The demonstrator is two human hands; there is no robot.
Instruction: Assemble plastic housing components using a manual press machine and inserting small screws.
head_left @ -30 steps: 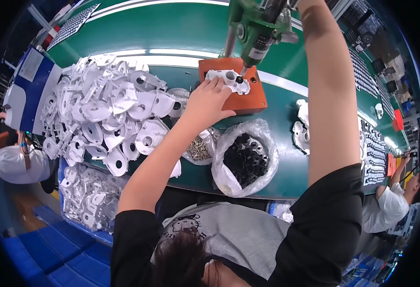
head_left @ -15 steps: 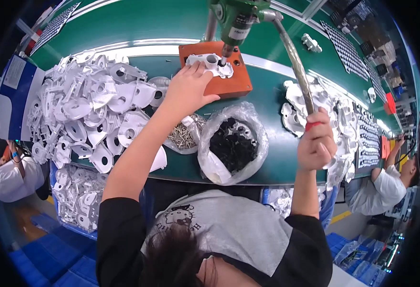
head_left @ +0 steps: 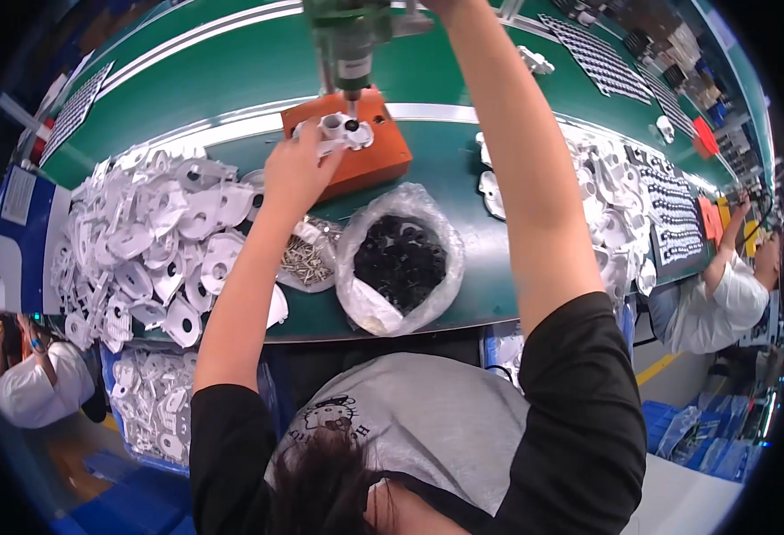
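White part (head_left: 346, 131) sits on the orange block (head_left: 365, 165), right under the green press (head_left: 349, 36); the left hand (head_left: 296, 169) curls its fingers on the part's edge; the right arm (head_left: 521, 178) reaches up out of view, so its fingers cannot be told; a bag of black rings (head_left: 398, 260) lies near.

White part (head_left: 346, 131) glossy plastic; orange block (head_left: 356, 147) matt; bag (head_left: 398, 260) clear film.

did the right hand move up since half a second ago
Yes. The right hand was low beside the black-parts bag, gripping a lever; now the arm reaches up past the orange block to the green press, hand cut by the frame edge.
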